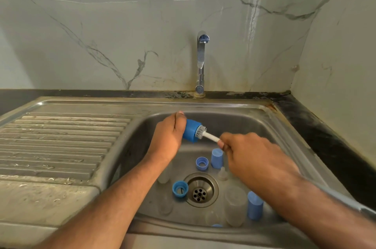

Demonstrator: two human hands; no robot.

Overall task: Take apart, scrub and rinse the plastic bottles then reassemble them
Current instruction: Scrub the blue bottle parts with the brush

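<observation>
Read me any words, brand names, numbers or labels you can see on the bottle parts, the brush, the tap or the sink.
None can be read. The blue cap, brush, loose blue caps and clear bottles in the sink show no print, nor does the tap.

The sink (234,122) is dull grey metal, and the tap (201,61) is shiny metal. The blue cap (191,130) looks like smooth matt plastic. The wall (122,25) is glossy marble, maybe tile.
</observation>
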